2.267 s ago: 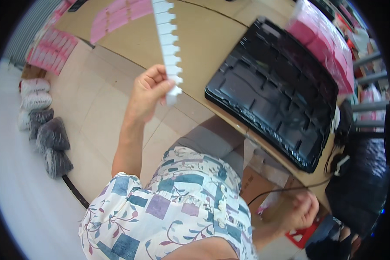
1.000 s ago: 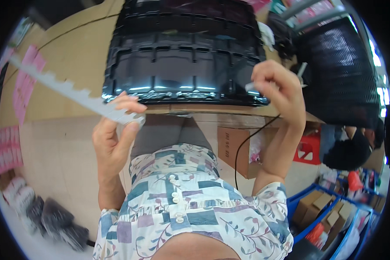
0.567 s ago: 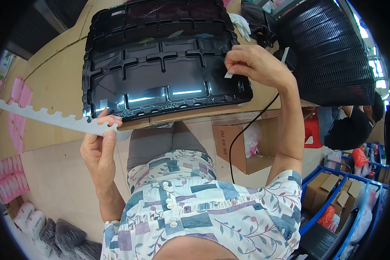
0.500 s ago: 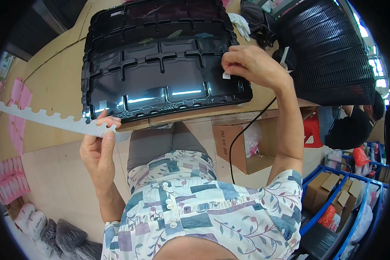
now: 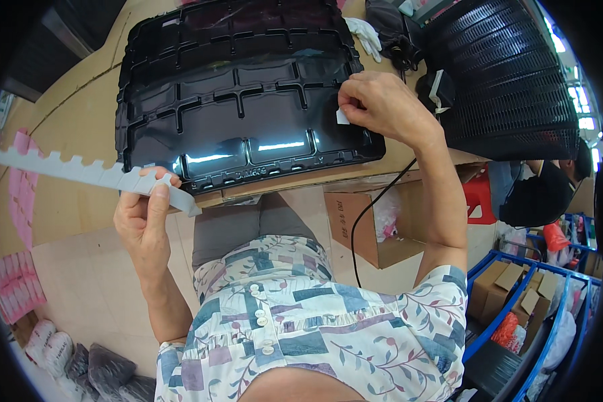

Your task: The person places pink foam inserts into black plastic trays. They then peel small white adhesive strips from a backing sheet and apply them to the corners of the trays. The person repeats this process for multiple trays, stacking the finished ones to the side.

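Note:
A large black moulded plastic tray [image 5: 211,127] lies on the table, its raised ribs and shiny surface facing up. My left hand [image 5: 139,228] is closed on a long white strip [image 5: 67,166] with notches along its upper edge, pinched near its right end between thumb and fingers. The strip stretches out leftward over the table, and its short end hangs past my fingers. At the tray's right side my right hand [image 5: 392,110] pinches a small white sticker-like piece [image 5: 342,117], which is against or just above the black surface; I cannot tell which.
A black slatted crate [image 5: 502,80] stands right of the tray, near a white glove [image 5: 365,35]. Pink sheets [image 5: 21,191] lie at the table's left. A black cable [image 5: 375,204] hangs past an open cardboard box [image 5: 355,228] below. Another person [image 5: 539,194] is at the far right.
The strip in my left hand has turned a little, and its right end now bends down more. My right hand keeps its pinch at the tray's right side. The whole view has shifted slightly.

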A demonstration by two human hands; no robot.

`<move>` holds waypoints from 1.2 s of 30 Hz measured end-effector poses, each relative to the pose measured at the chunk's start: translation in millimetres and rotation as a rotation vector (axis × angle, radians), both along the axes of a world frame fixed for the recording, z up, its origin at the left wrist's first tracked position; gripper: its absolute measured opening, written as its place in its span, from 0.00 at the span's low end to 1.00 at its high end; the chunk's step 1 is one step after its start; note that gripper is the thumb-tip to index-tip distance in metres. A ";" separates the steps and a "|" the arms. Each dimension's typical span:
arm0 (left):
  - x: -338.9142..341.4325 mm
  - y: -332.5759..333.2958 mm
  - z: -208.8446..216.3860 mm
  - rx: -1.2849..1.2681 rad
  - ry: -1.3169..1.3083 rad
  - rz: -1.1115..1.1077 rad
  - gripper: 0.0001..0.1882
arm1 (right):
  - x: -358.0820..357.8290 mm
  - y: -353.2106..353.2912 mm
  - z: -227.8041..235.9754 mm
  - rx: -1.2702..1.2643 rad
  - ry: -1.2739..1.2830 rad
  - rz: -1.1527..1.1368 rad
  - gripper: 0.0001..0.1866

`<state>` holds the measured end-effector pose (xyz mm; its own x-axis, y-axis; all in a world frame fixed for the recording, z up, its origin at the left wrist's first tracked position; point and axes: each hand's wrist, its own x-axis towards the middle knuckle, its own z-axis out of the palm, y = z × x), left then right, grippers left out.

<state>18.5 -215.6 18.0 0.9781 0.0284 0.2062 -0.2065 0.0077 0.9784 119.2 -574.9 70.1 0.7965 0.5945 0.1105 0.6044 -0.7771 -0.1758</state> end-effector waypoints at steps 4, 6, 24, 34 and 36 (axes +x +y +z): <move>1.7 -2.0 -1.4 0.002 -0.025 0.013 0.09 | -7.5 3.1 -9.6 -0.015 -0.174 0.069 0.07; 2.3 -3.2 -1.5 0.017 -0.027 0.018 0.09 | -12.4 4.8 -11.3 -0.035 -0.225 0.109 0.09; 1.6 -3.0 0.2 0.019 -0.016 0.019 0.09 | -10.8 1.5 -15.2 0.090 -0.123 -0.004 0.08; 3.2 -3.7 1.5 0.018 0.015 0.052 0.09 | -19.0 -2.2 -12.3 0.286 0.021 0.237 0.07; 1.9 -4.4 2.2 0.003 0.038 0.065 0.08 | -36.2 -18.2 -2.1 0.632 0.169 -0.066 0.04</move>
